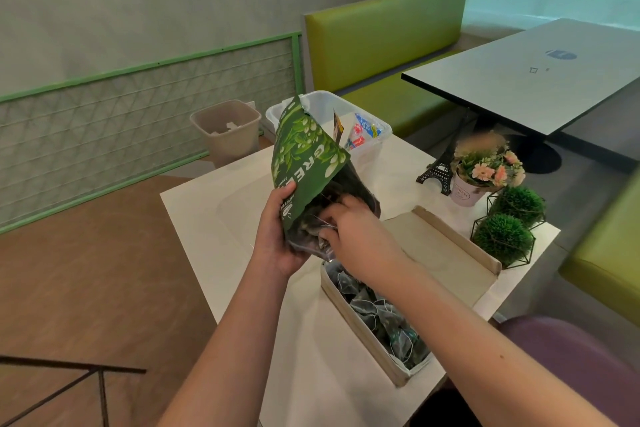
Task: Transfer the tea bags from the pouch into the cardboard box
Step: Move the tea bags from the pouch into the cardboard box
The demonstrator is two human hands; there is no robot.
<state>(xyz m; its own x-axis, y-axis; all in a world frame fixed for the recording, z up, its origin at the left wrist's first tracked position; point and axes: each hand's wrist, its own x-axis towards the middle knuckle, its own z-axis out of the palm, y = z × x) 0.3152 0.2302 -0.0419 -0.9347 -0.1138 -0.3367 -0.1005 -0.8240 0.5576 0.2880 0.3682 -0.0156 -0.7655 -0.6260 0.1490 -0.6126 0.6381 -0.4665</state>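
Left hand (277,236) wraps the lower edge of the glossy green printed foil pouch (304,152), thumb across the front panel, fingers curled behind, and the pouch hangs tipped with its open mouth facing down and toward the person. Right hand (356,229) is just beside that grip, fingers (337,210) dug into the mouth and bent among the contents; whether they actually have a bag pinched I cannot tell, the fingertips are buried. Directly below the two hands sits the long, shallow pale cardboard box (353,315) on the white table (207,218), already holding a good heap of translucent mesh pyramid tea bags (377,315), so by my reckoning the job is well along. The box's flat lid (446,246) lies open beyond the right hand. These bags look featherlight and soft, easy to crush, with thin strings likely to tangle one with another, so a gentle pinch at a corner or a loose scoop of several should serve better than a squeeze. The pouch is crinkly, slick film; holding it near the mouth, as the left hand does, keeps the opening steady. Beyond the grip stand a clear plastic tub (377,135) and a small potted pink flower arrangement (485,173).
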